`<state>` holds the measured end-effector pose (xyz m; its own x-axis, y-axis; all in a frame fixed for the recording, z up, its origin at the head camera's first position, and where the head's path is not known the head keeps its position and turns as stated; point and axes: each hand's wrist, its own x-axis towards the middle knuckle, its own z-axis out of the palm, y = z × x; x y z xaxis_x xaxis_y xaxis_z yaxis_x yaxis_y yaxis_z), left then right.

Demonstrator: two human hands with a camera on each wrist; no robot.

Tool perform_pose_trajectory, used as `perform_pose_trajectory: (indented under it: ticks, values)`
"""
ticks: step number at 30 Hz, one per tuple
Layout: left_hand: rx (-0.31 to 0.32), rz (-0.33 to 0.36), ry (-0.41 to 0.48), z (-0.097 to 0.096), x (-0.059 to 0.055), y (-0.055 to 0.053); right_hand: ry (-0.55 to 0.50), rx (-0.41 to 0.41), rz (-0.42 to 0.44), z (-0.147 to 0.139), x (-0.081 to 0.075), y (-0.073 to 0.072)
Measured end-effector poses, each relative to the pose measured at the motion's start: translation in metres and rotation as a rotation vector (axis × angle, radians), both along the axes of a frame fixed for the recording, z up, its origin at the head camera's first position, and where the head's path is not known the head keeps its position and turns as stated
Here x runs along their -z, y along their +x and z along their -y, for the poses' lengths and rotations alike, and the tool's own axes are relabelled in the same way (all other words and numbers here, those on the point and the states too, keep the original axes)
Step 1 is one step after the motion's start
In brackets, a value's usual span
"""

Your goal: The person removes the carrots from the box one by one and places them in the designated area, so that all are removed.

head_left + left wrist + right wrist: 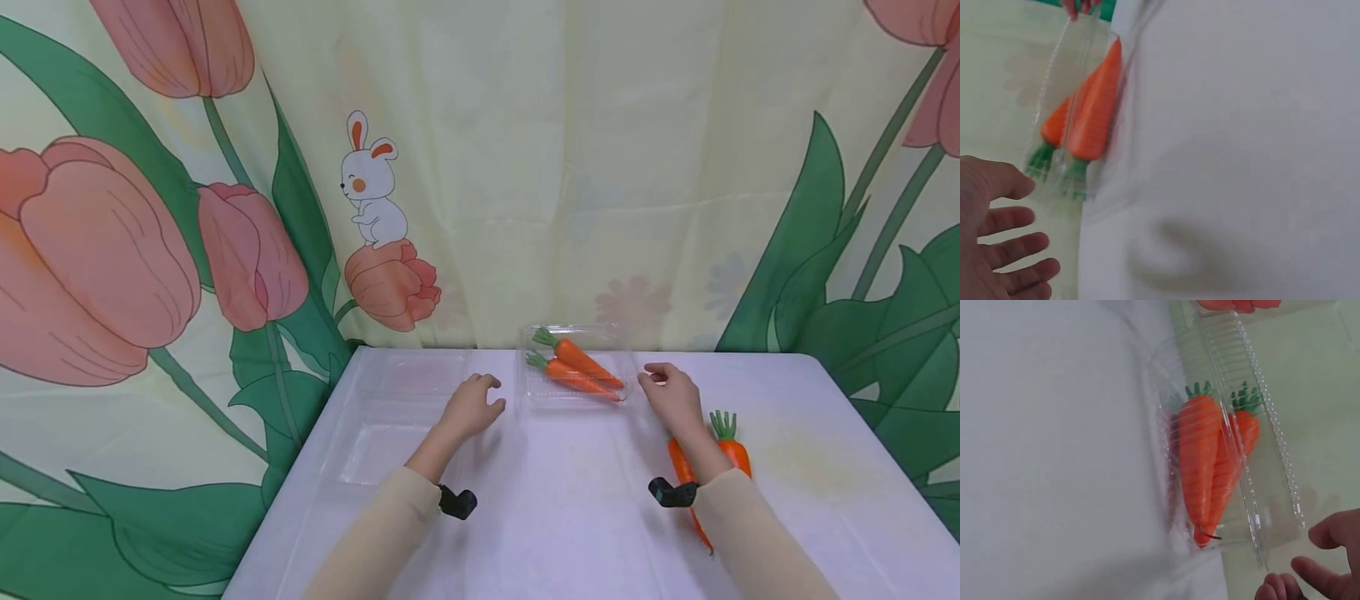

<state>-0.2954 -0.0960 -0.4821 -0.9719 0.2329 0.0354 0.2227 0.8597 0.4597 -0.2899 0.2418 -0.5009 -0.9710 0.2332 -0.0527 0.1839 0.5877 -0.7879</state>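
Two orange carrots (577,362) with green tops lie inside a clear plastic clamshell box (540,396) at the table's back edge. Its lid appears closed over them. To the box's left is my left hand (471,407), fingers spread and holding nothing; the left wrist view shows the fingertips (1034,240) beside the box's end. On the opposite side, my right hand (671,396) hovers by the box's right edge with loosely bent fingers and nothing in them. A small gap shows between its thumb and the box corner in the right wrist view.
A second clear clamshell box (382,454) lies opened flat on the left of the white-covered table (570,517). More carrots (735,456) lie at the right, partly hidden under my right forearm. A tulip-printed curtain (637,167) hangs directly behind the table.
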Motion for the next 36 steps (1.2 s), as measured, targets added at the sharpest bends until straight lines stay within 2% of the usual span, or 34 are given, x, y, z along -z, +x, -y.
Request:
perform_pose_trajectory:
  ticks: [3, 7, 9, 13, 17, 21, 31, 33, 36]
  values:
    - [-0.047, 0.040, 0.186, -0.013, 0.011, -0.006, -0.038, 0.038, 0.036, -0.002, 0.004, 0.000]
    - [-0.146, 0.145, 0.441, -0.027, 0.026, -0.010, -0.115, 0.007, 0.112, -0.003, 0.011, 0.000]
    - [-0.188, 0.194, 0.541, -0.032, 0.033, -0.011, -0.159, 0.003, 0.133, -0.002, 0.014, 0.001]
    - [-0.208, 0.236, 0.722, -0.037, 0.045, -0.012, -0.205, 0.019, 0.117, 0.001, 0.021, 0.002]
    - [-0.198, 0.264, 0.844, -0.038, 0.053, -0.013, -0.233, 0.053, 0.102, 0.002, 0.026, 0.002]
    - [-0.190, 0.267, 0.874, -0.038, 0.054, -0.012, -0.262, 0.076, 0.112, 0.002, 0.030, 0.002]
    - [-0.177, 0.174, 0.855, -0.029, 0.055, -0.002, -0.277, 0.037, 0.133, 0.010, 0.030, 0.009]
    - [-0.163, 0.148, 0.833, -0.026, 0.056, 0.002, -0.287, 0.027, 0.124, 0.012, 0.030, 0.013]
    - [-0.129, 0.074, 0.738, -0.022, 0.060, 0.010, -0.313, 0.013, 0.114, 0.015, 0.031, 0.018]
